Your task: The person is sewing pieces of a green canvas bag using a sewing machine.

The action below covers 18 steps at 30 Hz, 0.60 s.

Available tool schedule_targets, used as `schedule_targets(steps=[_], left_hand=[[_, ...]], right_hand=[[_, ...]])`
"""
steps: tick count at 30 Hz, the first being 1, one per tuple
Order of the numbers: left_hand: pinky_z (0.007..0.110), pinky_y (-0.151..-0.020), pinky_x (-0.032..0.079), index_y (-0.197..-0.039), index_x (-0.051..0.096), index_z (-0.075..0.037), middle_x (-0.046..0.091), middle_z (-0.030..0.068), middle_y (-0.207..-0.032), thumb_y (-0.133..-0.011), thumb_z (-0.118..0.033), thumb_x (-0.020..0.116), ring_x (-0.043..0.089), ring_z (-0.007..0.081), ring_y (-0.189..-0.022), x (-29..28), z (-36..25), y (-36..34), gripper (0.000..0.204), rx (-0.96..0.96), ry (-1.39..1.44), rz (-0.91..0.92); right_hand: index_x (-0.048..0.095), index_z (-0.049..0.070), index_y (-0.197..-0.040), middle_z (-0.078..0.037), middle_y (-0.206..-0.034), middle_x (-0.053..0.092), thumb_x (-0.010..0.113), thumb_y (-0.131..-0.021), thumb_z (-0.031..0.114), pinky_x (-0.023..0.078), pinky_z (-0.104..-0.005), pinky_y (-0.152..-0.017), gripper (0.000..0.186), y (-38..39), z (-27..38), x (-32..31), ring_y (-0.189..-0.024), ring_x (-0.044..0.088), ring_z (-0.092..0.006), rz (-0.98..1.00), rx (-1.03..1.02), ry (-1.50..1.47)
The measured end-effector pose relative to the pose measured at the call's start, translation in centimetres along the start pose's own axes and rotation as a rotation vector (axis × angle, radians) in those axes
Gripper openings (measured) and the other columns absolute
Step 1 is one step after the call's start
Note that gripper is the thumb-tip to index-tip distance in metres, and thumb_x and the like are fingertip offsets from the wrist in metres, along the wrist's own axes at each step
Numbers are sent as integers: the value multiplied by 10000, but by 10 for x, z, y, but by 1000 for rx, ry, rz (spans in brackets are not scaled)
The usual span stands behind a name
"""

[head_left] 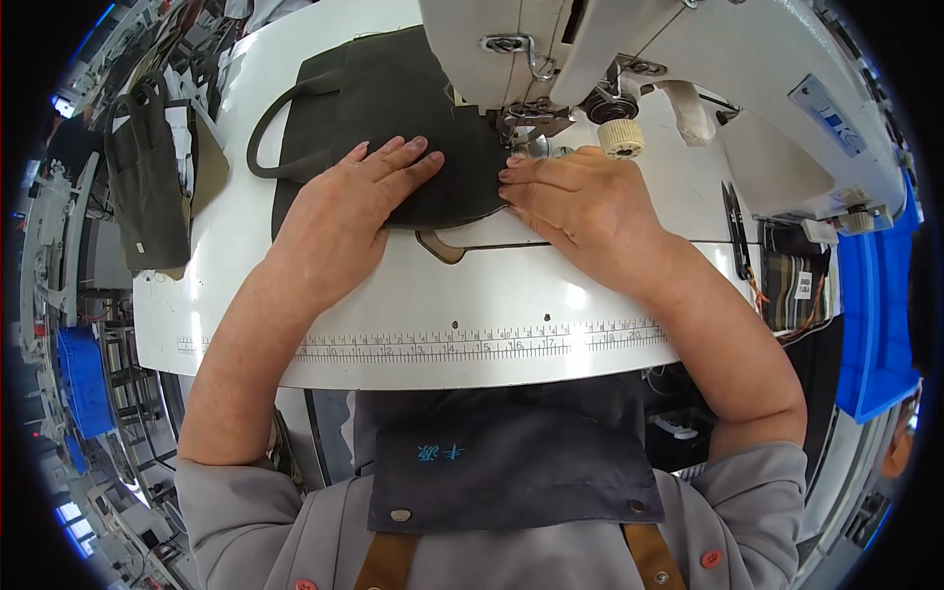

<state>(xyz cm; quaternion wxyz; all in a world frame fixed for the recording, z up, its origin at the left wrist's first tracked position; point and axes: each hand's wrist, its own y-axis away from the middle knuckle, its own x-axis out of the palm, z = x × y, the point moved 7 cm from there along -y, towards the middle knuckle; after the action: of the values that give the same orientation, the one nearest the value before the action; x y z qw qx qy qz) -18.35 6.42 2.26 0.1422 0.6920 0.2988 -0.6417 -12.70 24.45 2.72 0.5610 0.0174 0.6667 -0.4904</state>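
A dark olive fabric bag [393, 93] with a loop handle lies flat on the white sewing table, its right edge beneath the needle area of the sewing machine [531, 118]. My left hand [359, 192] rests flat on top of the bag, fingers stretched out. Close by the presser foot, my right hand [580, 192] has its fingers pressed together on the bag's right edge. The thumb's grip there is partly hidden. A cream knob [620, 139] on the machine sits just above the right hand.
A ruler strip [472, 346] runs along the table's front edge. Another dark bag [147, 187] hangs over the left edge. Thread snips [736, 231] lie at the right, by a checked cloth [795, 285]. A blue bin [875, 315] stands beyond.
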Motion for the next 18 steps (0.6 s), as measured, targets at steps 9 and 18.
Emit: schedule_targets(steps=[9, 18], left_hand=[[480, -1187, 436, -1288, 713, -64, 699, 68, -1348, -885, -88, 607, 636, 232, -1309, 3, -38, -15, 417, 415, -29, -56], [476, -1188, 437, -1278, 718, -50, 685, 75, -1378, -904, -73, 589, 621, 264, -1327, 2, -40, -15, 396, 416, 76, 14]], right_hand=[[752, 68, -855, -28, -957, 716, 759, -835, 125, 516, -387, -741, 62, 6, -2, -7, -868, 679, -227, 70, 100, -98], [733, 83, -820, -20, -893, 687, 779, -856, 140, 478, -392, -734, 82, 6, -6, -10, -822, 648, -232, 91, 156, -104]])
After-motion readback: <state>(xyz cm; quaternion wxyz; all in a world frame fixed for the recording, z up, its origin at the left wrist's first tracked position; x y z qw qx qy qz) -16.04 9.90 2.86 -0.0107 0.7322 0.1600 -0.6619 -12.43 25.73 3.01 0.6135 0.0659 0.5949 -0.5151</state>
